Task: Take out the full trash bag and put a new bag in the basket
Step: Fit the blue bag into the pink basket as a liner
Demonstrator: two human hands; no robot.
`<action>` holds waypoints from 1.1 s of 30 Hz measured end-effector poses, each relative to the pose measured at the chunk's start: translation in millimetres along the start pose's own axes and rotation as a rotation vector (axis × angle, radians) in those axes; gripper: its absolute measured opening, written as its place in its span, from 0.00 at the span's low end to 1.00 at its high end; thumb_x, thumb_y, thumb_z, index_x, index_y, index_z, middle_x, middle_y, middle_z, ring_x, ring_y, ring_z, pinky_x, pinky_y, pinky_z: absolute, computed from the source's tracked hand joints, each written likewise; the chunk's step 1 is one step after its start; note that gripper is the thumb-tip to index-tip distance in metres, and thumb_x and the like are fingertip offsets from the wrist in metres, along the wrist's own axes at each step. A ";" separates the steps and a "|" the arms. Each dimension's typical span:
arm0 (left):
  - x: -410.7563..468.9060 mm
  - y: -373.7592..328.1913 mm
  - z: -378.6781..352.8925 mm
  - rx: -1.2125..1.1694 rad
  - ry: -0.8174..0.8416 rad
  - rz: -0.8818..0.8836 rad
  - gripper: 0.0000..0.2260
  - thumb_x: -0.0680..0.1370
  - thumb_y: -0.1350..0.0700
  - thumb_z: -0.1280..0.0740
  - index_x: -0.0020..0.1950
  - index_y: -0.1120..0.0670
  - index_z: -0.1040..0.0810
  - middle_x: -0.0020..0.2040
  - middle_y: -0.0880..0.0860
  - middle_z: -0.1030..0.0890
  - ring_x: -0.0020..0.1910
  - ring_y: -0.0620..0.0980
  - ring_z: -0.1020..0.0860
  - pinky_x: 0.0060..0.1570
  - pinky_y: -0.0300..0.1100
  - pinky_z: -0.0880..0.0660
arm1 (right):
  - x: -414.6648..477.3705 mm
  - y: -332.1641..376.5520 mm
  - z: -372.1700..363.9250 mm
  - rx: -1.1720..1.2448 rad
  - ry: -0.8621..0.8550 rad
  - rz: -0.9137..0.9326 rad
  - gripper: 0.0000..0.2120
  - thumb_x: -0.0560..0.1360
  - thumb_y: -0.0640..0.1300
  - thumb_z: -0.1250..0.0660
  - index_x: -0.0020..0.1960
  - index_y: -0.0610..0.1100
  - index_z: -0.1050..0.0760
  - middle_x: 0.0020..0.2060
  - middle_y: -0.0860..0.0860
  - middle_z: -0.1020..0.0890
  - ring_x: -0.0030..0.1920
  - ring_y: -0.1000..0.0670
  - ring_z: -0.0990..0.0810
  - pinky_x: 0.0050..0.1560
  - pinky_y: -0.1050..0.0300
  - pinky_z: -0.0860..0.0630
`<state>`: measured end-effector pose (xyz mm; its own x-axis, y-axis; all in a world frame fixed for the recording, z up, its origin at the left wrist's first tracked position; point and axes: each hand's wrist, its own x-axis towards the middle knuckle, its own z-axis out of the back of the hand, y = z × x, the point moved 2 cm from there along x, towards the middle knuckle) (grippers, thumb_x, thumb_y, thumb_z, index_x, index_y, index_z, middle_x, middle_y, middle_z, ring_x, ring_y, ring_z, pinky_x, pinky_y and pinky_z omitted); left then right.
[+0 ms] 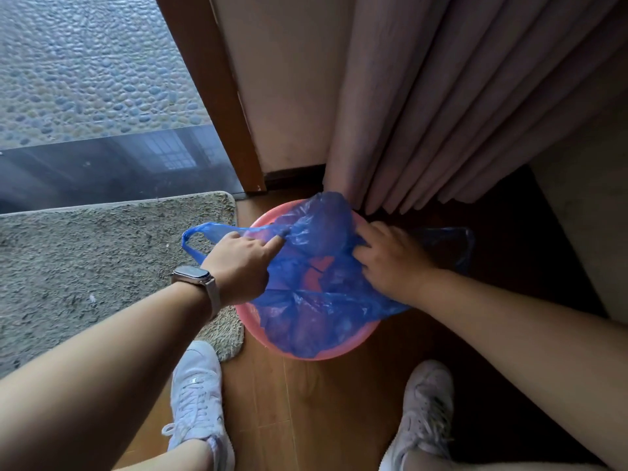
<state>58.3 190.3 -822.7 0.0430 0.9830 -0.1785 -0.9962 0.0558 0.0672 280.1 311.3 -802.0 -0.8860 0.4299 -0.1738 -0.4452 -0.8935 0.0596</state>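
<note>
A round pink basket (272, 341) stands on the wooden floor below me. A thin blue plastic bag (316, 307) is spread loosely over its mouth, and a patch of pink shows through a gap in the middle. My left hand (243, 263), with a watch on the wrist, grips the bag's left edge, index finger stretched along the plastic. One bag handle (193, 239) loops out past the basket's left side. My right hand (390, 256) clutches the bag at the right rim with curled fingers. Another handle (465, 246) hangs to the right over the dark floor.
A shaggy grey mat (102, 266) lies left of the basket. Pink curtains (441, 113) hang right behind it, beside a brown door frame (217, 96). My white shoes (197, 396) stand close to the basket on the floor.
</note>
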 end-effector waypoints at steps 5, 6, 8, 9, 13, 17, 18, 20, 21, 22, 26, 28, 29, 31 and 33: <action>1.4 -14.0 -9.9 0.078 0.099 -0.099 0.22 0.71 0.55 0.41 0.64 0.47 0.27 0.45 0.49 0.17 0.49 0.53 0.19 0.51 0.45 0.33 | 2.8 16.8 -13.2 -0.060 0.200 0.086 0.17 0.78 0.42 0.43 0.64 0.41 0.27 0.68 0.44 0.31 0.69 0.42 0.36 0.69 0.48 0.38; 3.9 -17.5 -12.0 0.095 0.118 -0.105 0.21 0.71 0.55 0.41 0.63 0.47 0.26 0.44 0.49 0.17 0.48 0.53 0.19 0.50 0.45 0.34 | 4.4 20.7 -15.4 -0.092 0.218 0.099 0.17 0.78 0.43 0.44 0.64 0.42 0.27 0.66 0.45 0.29 0.67 0.42 0.34 0.68 0.48 0.37; 8.7 -22.3 -15.3 0.113 0.139 -0.099 0.19 0.71 0.55 0.41 0.60 0.48 0.24 0.43 0.49 0.17 0.46 0.53 0.19 0.49 0.45 0.34 | 7.9 25.3 -20.4 -0.137 0.237 0.101 0.17 0.78 0.44 0.44 0.64 0.43 0.27 0.63 0.45 0.27 0.65 0.43 0.33 0.67 0.48 0.37; 10.5 -23.1 -16.8 0.117 0.131 -0.086 0.19 0.70 0.55 0.41 0.60 0.49 0.24 0.42 0.49 0.17 0.45 0.53 0.19 0.48 0.45 0.34 | 10.2 26.5 -22.1 -0.142 0.237 0.086 0.17 0.78 0.43 0.45 0.64 0.43 0.27 0.64 0.45 0.28 0.65 0.42 0.33 0.68 0.47 0.37; 10.6 -19.5 -15.7 0.144 0.071 0.009 0.29 0.69 0.57 0.42 0.71 0.56 0.32 0.37 0.51 0.18 0.40 0.54 0.19 0.44 0.45 0.34 | 17.5 20.9 -23.2 -0.081 0.134 -0.057 0.17 0.78 0.41 0.46 0.64 0.41 0.29 0.70 0.42 0.36 0.68 0.41 0.38 0.68 0.46 0.39; 10.3 -9.1 -8.3 0.034 0.016 0.140 0.29 0.67 0.53 0.39 0.69 0.57 0.33 0.36 0.52 0.18 0.36 0.56 0.19 0.36 0.44 0.38 | 18.6 12.9 -20.0 -0.069 0.040 -0.209 0.20 0.74 0.45 0.39 0.64 0.43 0.31 0.65 0.43 0.34 0.61 0.41 0.33 0.59 0.46 0.36; 9.9 -6.4 -6.7 -0.007 -0.002 0.176 0.24 0.68 0.50 0.39 0.63 0.56 0.30 0.38 0.54 0.17 0.37 0.58 0.19 0.36 0.44 0.37 | 19.1 11.1 -19.6 -0.054 0.034 -0.265 0.21 0.72 0.47 0.38 0.64 0.43 0.31 0.63 0.43 0.33 0.59 0.41 0.32 0.58 0.47 0.35; 7.8 -1.9 -1.5 -0.084 -0.056 0.286 0.18 0.72 0.42 0.40 0.54 0.53 0.27 0.39 0.56 0.17 0.37 0.59 0.19 0.34 0.44 0.37 | 19.5 7.7 -18.7 0.055 0.007 -0.399 0.22 0.71 0.50 0.36 0.62 0.43 0.32 0.59 0.43 0.33 0.57 0.41 0.31 0.57 0.47 0.33; 6.6 -0.2 0.4 -0.116 -0.074 0.347 0.20 0.74 0.38 0.41 0.54 0.52 0.25 0.40 0.57 0.16 0.38 0.59 0.18 0.34 0.44 0.37 | 19.9 6.2 -18.7 0.131 -0.011 -0.458 0.23 0.70 0.51 0.36 0.62 0.42 0.32 0.58 0.43 0.33 0.57 0.41 0.31 0.57 0.47 0.33; 5.7 1.0 0.9 -0.137 -0.101 0.398 0.22 0.75 0.36 0.43 0.55 0.51 0.23 0.40 0.57 0.16 0.38 0.59 0.18 0.33 0.43 0.36 | 20.4 4.9 -18.8 0.200 -0.026 -0.502 0.24 0.70 0.52 0.35 0.62 0.42 0.33 0.58 0.43 0.33 0.58 0.41 0.31 0.58 0.47 0.32; 9.4 5.9 -2.8 -0.226 -0.148 0.457 0.17 0.79 0.42 0.42 0.60 0.51 0.26 0.44 0.57 0.17 0.42 0.60 0.18 0.33 0.44 0.34 | 23.4 1.2 -19.4 0.355 -0.086 -0.572 0.25 0.71 0.57 0.37 0.61 0.42 0.32 0.58 0.42 0.33 0.58 0.39 0.32 0.59 0.47 0.32; 11.1 9.5 -4.8 -0.341 -0.140 0.447 0.17 0.77 0.53 0.37 0.65 0.53 0.30 0.50 0.59 0.20 0.48 0.62 0.21 0.38 0.49 0.29 | 25.6 -0.9 -20.4 0.402 -0.119 -0.621 0.24 0.73 0.56 0.38 0.63 0.42 0.32 0.59 0.41 0.33 0.59 0.39 0.32 0.60 0.46 0.32; 10.7 10.4 -6.1 -0.404 -0.134 0.435 0.21 0.75 0.58 0.36 0.68 0.53 0.31 0.51 0.61 0.22 0.49 0.63 0.23 0.41 0.51 0.28 | 26.6 -2.1 -21.3 0.415 -0.130 -0.648 0.23 0.74 0.55 0.38 0.64 0.42 0.32 0.60 0.41 0.34 0.60 0.39 0.32 0.60 0.46 0.31; 7.8 12.0 -7.9 -0.456 -0.133 0.429 0.28 0.71 0.65 0.35 0.71 0.54 0.33 0.52 0.62 0.27 0.51 0.64 0.26 0.46 0.53 0.27 | 28.5 -4.1 -22.8 0.391 -0.147 -0.653 0.22 0.75 0.53 0.37 0.65 0.43 0.32 0.59 0.42 0.33 0.60 0.40 0.31 0.60 0.47 0.30; 6.4 14.8 -10.4 -0.451 -0.125 0.463 0.33 0.69 0.66 0.35 0.74 0.54 0.35 0.55 0.61 0.30 0.53 0.64 0.28 0.51 0.55 0.27 | 30.0 -6.3 -23.5 0.356 -0.161 -0.615 0.21 0.74 0.51 0.36 0.64 0.44 0.31 0.58 0.42 0.32 0.57 0.40 0.30 0.57 0.48 0.29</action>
<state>43.0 195.6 -833.1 -0.4159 0.9024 -0.1126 -0.8469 -0.4294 -0.3135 259.3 326.8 -830.7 -0.4579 0.8789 -0.1337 -0.8596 -0.3994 0.3186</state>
